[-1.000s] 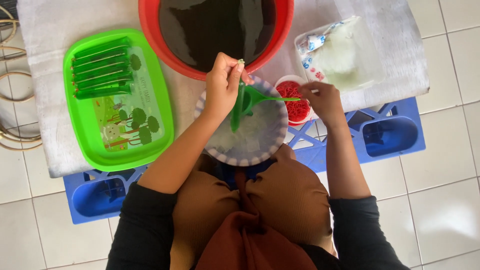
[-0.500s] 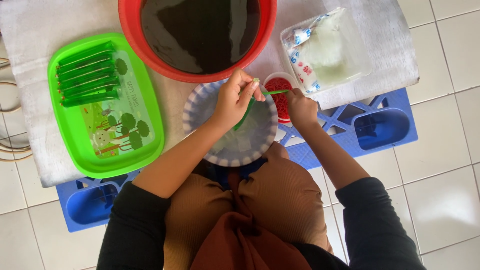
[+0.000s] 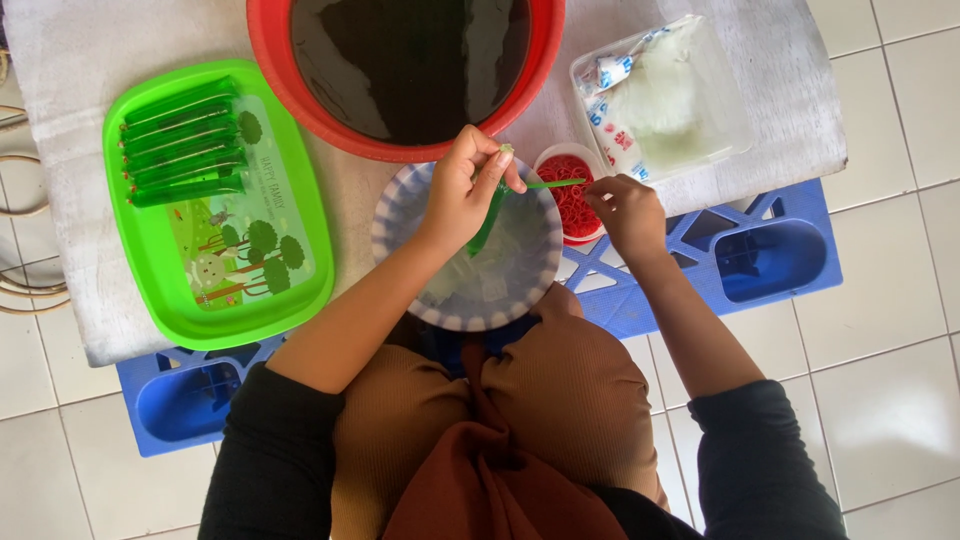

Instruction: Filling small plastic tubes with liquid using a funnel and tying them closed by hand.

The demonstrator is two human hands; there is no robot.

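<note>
My left hand (image 3: pixel 458 192) pinches the top of a thin green filled plastic tube (image 3: pixel 489 218), which hangs slanted over a white plate with a blue-striped rim (image 3: pixel 470 318). A green funnel handle (image 3: pixel 555 183) pokes out from behind that hand toward the right. My right hand (image 3: pixel 628 212) has curled fingers whose tips sit at the edge of a small cup of red rubber bands (image 3: pixel 568 200), just past the handle's end. I cannot tell whether those fingertips pinch anything.
A red basin (image 3: pixel 300 95) of dark liquid stands behind the plate. At the left, a green tray (image 3: pixel 300 275) holds several filled green tubes (image 3: pixel 185 148). A clear plastic bag pack (image 3: pixel 665 95) lies at the back right. A blue crate (image 3: pixel 770 262) carries the white-covered board (image 3: pixel 70 270).
My right hand has slid a little to the right, off the funnel handle's end and over the rubber band cup. My left hand still grips the green tube above the plate.
</note>
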